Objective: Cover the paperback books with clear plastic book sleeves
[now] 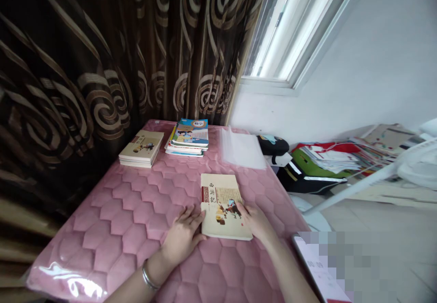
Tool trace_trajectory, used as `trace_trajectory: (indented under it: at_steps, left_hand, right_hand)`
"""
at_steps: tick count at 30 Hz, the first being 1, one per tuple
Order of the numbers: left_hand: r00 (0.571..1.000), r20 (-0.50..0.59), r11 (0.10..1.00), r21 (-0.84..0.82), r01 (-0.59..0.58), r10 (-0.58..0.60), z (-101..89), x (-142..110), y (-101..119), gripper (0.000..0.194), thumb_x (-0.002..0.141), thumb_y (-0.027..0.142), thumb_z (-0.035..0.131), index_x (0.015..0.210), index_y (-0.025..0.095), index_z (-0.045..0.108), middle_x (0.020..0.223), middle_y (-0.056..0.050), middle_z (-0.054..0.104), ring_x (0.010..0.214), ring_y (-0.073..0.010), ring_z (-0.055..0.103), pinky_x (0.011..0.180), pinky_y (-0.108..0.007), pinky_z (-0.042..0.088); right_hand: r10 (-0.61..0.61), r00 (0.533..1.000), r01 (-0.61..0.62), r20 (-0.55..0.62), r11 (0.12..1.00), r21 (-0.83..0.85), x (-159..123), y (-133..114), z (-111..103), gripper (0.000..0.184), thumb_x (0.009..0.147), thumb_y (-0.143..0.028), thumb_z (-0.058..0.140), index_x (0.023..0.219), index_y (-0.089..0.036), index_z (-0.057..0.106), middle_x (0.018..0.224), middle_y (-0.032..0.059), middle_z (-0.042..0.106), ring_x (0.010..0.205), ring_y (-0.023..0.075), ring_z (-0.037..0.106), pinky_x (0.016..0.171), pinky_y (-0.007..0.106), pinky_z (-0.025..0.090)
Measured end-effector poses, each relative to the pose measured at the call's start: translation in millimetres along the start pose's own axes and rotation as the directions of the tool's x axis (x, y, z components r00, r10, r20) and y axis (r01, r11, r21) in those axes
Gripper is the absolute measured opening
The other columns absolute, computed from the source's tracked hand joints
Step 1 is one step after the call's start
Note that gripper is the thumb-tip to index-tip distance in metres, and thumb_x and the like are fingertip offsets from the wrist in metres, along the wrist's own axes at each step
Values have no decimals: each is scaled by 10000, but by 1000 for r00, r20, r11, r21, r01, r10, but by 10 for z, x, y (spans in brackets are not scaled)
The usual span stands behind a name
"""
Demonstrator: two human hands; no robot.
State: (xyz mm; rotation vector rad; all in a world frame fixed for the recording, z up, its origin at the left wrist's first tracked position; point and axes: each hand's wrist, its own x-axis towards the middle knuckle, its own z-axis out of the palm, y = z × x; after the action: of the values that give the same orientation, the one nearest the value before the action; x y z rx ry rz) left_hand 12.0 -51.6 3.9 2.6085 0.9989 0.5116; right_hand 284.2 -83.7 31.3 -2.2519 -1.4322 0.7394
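Observation:
A cream paperback book (218, 224) with dark Chinese characters and small painted figures on its cover lies flat on the pink padded table cover. Beside its left edge rests my left hand (184, 231), fingers stretched out, with the fingertips and thumb at the book's side. My right hand (253, 219) is at the opposite edge, its thumb over the cover and its other fingers mostly hidden along the side. A stack of similar cream books (141, 150) sits at the far left. To the right of that stack is a pile of textbooks (191, 134) with a blue one on top.
Clear plastic sheets (241, 149) lie at the back right of the table. A black case (273, 144) and a green-and-black bag (309, 169) are beyond its right edge. A white fan stand (355, 184) slants nearby. Patterned curtains (164, 57) hang along the left and back.

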Motion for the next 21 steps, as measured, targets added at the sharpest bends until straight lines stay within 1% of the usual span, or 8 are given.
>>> trace_trajectory:
  at_steps: [5, 9, 11, 12, 16, 17, 20, 21]
  left_hand:
    - [1000, 12, 1000, 8, 8, -8, -15, 11, 19, 678, 837, 420, 679, 1447, 272, 422, 1362, -85, 601, 1377, -301, 420, 1130, -537, 382]
    - [1000, 12, 1000, 12, 5, -5, -15, 13, 20, 683, 827, 411, 694, 1440, 264, 431, 1374, -92, 589, 1375, -297, 424, 1137, -529, 374]
    - [1000, 8, 1000, 13, -1, 1, -10, 10, 14, 686, 826, 404, 697, 1442, 267, 425, 1380, -95, 583, 1376, -296, 423, 1134, -529, 376]
    - [1000, 7, 1000, 13, -2, 2, -9, 9, 12, 687, 828, 404, 695, 1444, 270, 421, 1381, -95, 582, 1378, -296, 421, 1131, -530, 379]
    - [1000, 25, 1000, 14, 9, -9, -9, 7, 17, 682, 832, 400, 691, 1442, 255, 424, 1381, -92, 584, 1380, -298, 418, 1133, -530, 376]
    - [999, 28, 1000, 14, 14, -15, -11, 7, 20, 683, 830, 394, 695, 1441, 248, 427, 1381, -93, 584, 1381, -299, 415, 1136, -531, 373]
    - [1000, 20, 1000, 11, 9, -9, -17, 4, 29, 683, 832, 379, 695, 1444, 245, 423, 1381, -97, 583, 1378, -299, 419, 1131, -534, 379]
    - [1000, 12, 1000, 12, 1, -2, -20, 2, 31, 680, 837, 374, 690, 1447, 248, 418, 1386, -98, 578, 1377, -298, 421, 1128, -535, 382]
  right_hand:
    - [-27, 999, 25, -22, 997, -76, 25, 16, 34, 555, 966, -503, 286, 810, -203, 727, 879, 105, 746, 873, 239, 674, 734, 281, 438]
    - [-48, 999, 48, 7, 989, -138, 50, 16, 35, 525, 982, -461, 281, 921, -210, 738, 902, 84, 750, 910, 222, 670, 773, 271, 432]
    - [-33, 999, 35, 15, 989, -144, 56, 12, 28, 553, 986, -468, 261, 923, -199, 740, 904, 99, 749, 921, 233, 668, 783, 281, 433]
    - [-30, 999, 32, 10, 990, -139, 56, 11, 26, 544, 983, -469, 274, 925, -196, 741, 912, 108, 748, 926, 240, 667, 787, 287, 433]
    - [-55, 998, 52, -19, 990, -132, 27, 0, 27, 380, 938, -448, 436, 1020, -220, 729, 952, 111, 745, 941, 247, 664, 801, 297, 435]
    - [-41, 999, 37, -18, 987, -158, 12, -9, 26, 394, 943, -459, 425, 1015, -220, 729, 948, 118, 741, 938, 254, 666, 798, 311, 440]
    - [43, 999, -48, -26, 967, -252, -43, -65, 0, 575, 973, -539, 278, 908, -194, 733, 934, 154, 723, 931, 287, 676, 769, 363, 459]
    - [61, 997, -69, -35, 957, -283, -59, -91, -15, 600, 973, -556, 254, 914, -190, 725, 943, 158, 718, 929, 293, 679, 760, 372, 465]
